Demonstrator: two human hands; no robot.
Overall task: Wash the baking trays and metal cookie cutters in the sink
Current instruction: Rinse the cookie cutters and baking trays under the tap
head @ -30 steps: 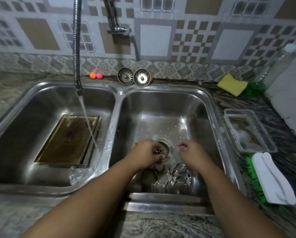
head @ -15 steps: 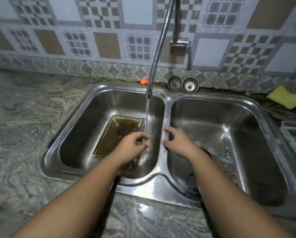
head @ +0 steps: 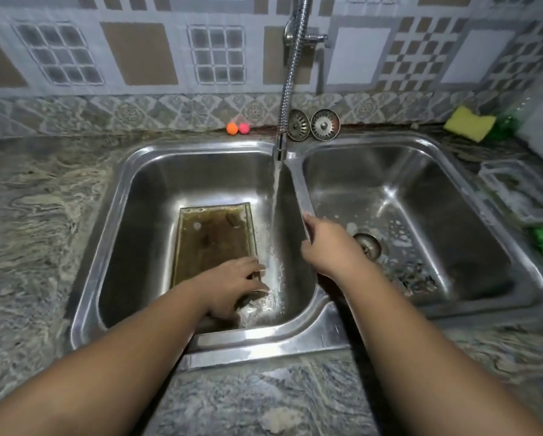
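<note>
Baking tray [head: 213, 243] lies flat on the floor of the left basin [head: 144, 247], straight ahead of the left hand [head: 232, 286] and touching it at its near right corner. Its long axis runs away from the person, near edge to far edge.

The left hand is plainly the nearer. Its fingers bend down over that corner, but I cannot tell whether they close round the rim. A dark shape under the palm is unreadable.

The right hand [head: 326, 243] is off to the tray's right, beyond the water stream [head: 274, 215]. It rests on the divider [head: 298, 190] with fingers loosely bent, and nothing shows in it.

The stream falls between the two hands, just beside the left fingertips.

The tray is rectangular and shallow, with a pale metal rim. Its floor is amber-brown with darker baked-on patches, and a few wet spots sit at the far end.

Likely next is a short shift of the tray rightward under the stream, which is the left hand's job.

Right of the right hand, in the right basin [head: 468, 234], is a blurred cluster of small metal pieces [head: 416, 278], probably the cutters.
</note>
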